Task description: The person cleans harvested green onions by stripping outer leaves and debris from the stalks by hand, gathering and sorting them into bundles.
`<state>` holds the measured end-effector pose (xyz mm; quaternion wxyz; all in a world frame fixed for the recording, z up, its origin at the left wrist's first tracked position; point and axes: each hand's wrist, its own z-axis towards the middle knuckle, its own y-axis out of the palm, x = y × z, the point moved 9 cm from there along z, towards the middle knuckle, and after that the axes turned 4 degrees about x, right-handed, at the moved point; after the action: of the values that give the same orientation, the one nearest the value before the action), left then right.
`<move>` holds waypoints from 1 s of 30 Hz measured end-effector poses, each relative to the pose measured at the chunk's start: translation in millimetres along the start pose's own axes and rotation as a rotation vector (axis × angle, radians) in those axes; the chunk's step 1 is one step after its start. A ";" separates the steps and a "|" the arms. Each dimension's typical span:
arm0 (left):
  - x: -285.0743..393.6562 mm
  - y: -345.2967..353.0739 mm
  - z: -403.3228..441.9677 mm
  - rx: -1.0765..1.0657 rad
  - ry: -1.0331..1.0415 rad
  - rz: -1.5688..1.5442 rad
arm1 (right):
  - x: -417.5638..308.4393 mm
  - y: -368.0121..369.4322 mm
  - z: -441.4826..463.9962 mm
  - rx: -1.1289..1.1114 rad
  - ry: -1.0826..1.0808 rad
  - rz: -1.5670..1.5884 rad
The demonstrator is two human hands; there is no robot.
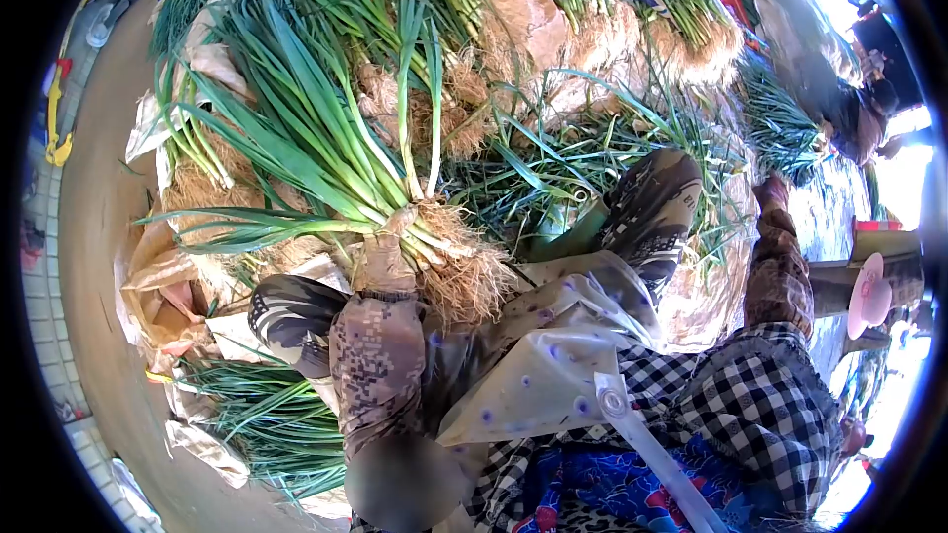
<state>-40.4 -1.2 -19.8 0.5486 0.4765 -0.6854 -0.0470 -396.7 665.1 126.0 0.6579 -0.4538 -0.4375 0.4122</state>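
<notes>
Just above the left knee, the bunch is held near its stem base by the left hand. The fingers wrap the stems; the roots project right, and the leaves fan toward the upper left. The right hand is at the end of an extended arm, near the right pile; its finger position cannot be told.

Leftward room: a curved strip of ground runs between the sacking and the tiles. Rightward room is limited: loose leaves fill the space up to the right knee. Further bundles line the upper side, and the lower pile lies below the left knee.

Materials are as follows. Bunch: long, flat, tapering leaves; smooth, round, pale stems; dense, wiry, straw-coloured roots. Sacking: tan, creased, irregular at the edge. Ground: brown, even. Tiles: pale, rectangular, set in rows. Apron: translucent, purple-spotted plastic, folded across the lap. Cloth: black-and-white check.
</notes>
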 end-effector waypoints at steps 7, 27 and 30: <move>5.2 17.4 -14.1 -0.081 -0.064 -0.058 | -346.5 -103.9 -139.1 -0.605 -0.778 1.139; -2.1 -13.3 -5.9 0.030 0.071 -0.190 | -567.8 -138.5 -382.7 -1.100 -0.938 1.589; -3.9 -16.2 -6.2 0.028 0.063 -0.136 | -556.0 -117.0 -378.7 -0.887 -0.952 1.651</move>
<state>-25.9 -4.4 -29.6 0.5587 0.5306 -0.6346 -0.0596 -174.3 24.2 48.2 -0.2922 -0.6025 -0.3176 0.6714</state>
